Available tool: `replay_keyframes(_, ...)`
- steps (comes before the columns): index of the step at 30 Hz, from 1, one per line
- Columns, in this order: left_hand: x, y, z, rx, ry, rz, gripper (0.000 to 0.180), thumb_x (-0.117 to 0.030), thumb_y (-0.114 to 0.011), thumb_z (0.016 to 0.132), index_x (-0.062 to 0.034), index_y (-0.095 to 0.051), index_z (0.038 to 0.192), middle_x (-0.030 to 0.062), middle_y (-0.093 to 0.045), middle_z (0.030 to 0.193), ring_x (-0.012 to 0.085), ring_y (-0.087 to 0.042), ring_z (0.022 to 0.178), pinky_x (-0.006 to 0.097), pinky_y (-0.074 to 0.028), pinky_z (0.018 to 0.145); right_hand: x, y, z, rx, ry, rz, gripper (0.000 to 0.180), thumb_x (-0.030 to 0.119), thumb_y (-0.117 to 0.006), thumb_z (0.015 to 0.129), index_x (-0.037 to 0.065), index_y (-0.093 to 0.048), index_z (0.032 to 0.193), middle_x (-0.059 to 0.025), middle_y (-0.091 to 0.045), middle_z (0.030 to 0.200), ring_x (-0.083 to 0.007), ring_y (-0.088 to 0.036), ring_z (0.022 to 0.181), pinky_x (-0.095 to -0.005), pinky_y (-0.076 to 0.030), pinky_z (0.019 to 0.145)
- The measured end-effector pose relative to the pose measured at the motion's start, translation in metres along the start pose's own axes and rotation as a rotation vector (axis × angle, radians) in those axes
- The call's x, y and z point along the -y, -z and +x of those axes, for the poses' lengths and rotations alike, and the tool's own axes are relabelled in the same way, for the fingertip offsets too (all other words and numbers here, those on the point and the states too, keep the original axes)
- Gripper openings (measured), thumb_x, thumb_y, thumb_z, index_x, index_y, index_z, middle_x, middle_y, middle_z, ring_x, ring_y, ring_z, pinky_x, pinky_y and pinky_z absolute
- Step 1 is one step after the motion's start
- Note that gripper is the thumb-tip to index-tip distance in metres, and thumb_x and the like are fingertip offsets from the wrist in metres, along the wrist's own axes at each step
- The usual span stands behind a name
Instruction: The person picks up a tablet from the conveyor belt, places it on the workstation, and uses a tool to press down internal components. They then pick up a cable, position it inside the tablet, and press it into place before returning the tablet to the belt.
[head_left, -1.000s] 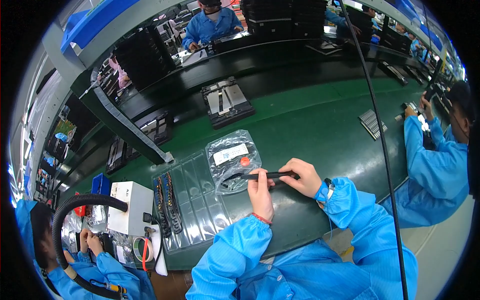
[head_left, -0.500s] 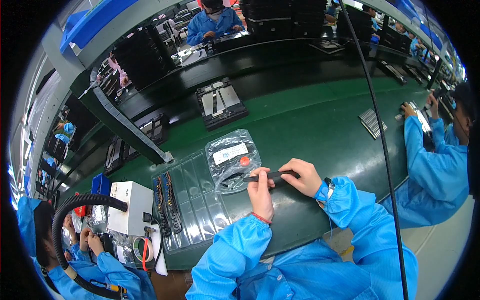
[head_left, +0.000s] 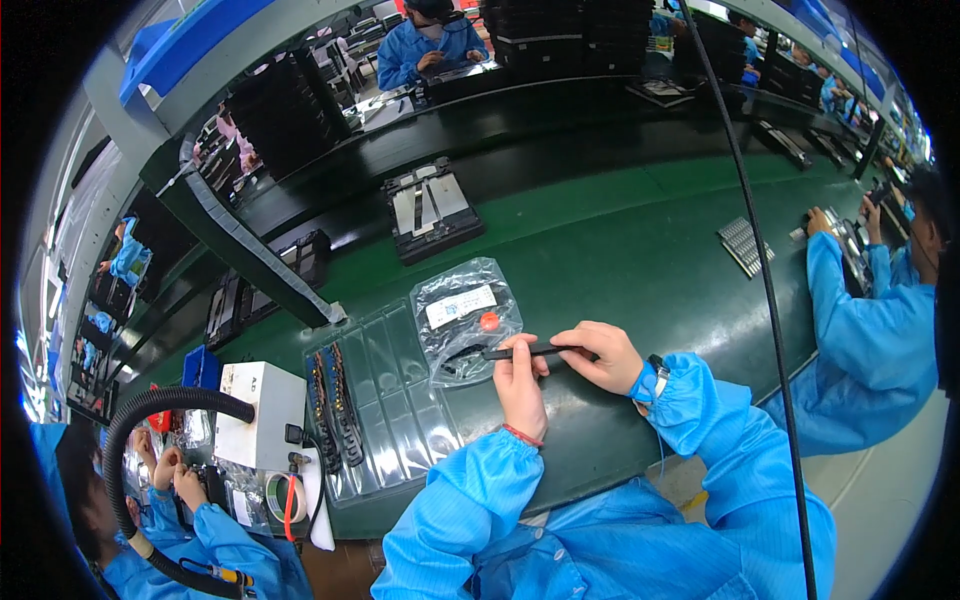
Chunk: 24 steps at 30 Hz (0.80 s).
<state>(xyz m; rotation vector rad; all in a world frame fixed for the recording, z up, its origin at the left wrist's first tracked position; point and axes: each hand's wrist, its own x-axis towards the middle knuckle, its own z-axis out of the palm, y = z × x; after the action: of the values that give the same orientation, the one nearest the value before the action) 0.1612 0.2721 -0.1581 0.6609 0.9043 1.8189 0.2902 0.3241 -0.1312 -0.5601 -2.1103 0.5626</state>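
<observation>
Between my two hands, over the near part of the green bench, is a slim black strip (head_left: 543, 350) held nearly level. My left hand (head_left: 520, 390) pinches its left part between thumb and fingers. With the fingertips of my right hand (head_left: 607, 358) I grip the other end, which they partly cover. Just beyond the left hand lies a clear plastic bag (head_left: 470, 345) with a white label, an orange-red round piece (head_left: 489, 322) and dark pieces in or on it. What kind of part the strip is cannot be made out.
Left of the bag lies a clear ribbed tray (head_left: 390, 420) with dark narrow parts (head_left: 335, 405). Beyond it stand a white box (head_left: 260, 415) and black hose (head_left: 125, 430). A black fixture (head_left: 433, 210) rests on the line. A cable (head_left: 745, 180) hangs at right. Co-workers sit both sides.
My right hand has shifted slightly left along the strip, and the strip has moved a little with it. The black fixture on the line has slid slightly left and nearer.
</observation>
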Motion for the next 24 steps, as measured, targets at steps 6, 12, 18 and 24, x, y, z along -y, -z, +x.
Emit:
replay_keyframes(6,-0.002,-0.002,-0.001,0.000,-0.004,-0.008,0.019,-0.021,-0.043,0.092,-0.0045,-0.053,0.093,-0.0013,-0.047,0.070,0.0047,-0.043,0.060,0.019,-0.035,0.054,-0.006,0.003,-0.002,0.051,-0.049,-0.026,0.021,0.008,-0.062,0.074,0.005,-0.059,0.095,-0.0081,-0.057,0.072,-0.0204,-0.055,0.060,-0.0300,-0.044,0.053)
replay_keyframes(12,-0.001,-0.001,0.001,-0.016,-0.019,-0.003,0.020,-0.022,-0.043,0.092,-0.0050,-0.053,0.093,-0.0015,-0.047,0.069,0.0044,-0.043,0.060,0.019,-0.035,0.054,0.007,0.001,0.001,-0.016,-0.148,0.112,0.019,0.007,-0.063,0.073,0.004,-0.059,0.091,-0.0098,-0.057,0.075,-0.0224,-0.056,0.063,-0.0307,-0.045,0.056)
replay_keyframes(18,-0.001,0.003,0.000,-0.012,0.012,-0.007,0.021,-0.023,-0.043,0.092,-0.0048,-0.053,0.092,-0.0016,-0.046,0.065,0.0051,-0.042,0.059,0.019,-0.035,0.054,-0.001,-0.003,-0.001,0.014,-0.085,0.040,0.019,0.003,-0.064,0.071,0.004,-0.058,0.090,-0.0102,-0.056,0.075,-0.0229,-0.055,0.063,-0.0291,-0.044,0.055)
replay_keyframes(24,0.003,-0.001,-0.001,0.011,0.007,-0.017,0.016,-0.020,-0.044,0.092,-0.0059,-0.052,0.093,-0.0018,-0.045,0.065,0.0050,-0.041,0.059,0.019,-0.034,0.054,0.003,-0.002,-0.006,-0.050,-0.251,0.146,0.027,0.000,-0.064,0.071,0.003,-0.056,0.097,-0.0076,-0.056,0.077,-0.0142,-0.055,0.063,-0.0239,-0.043,0.054)
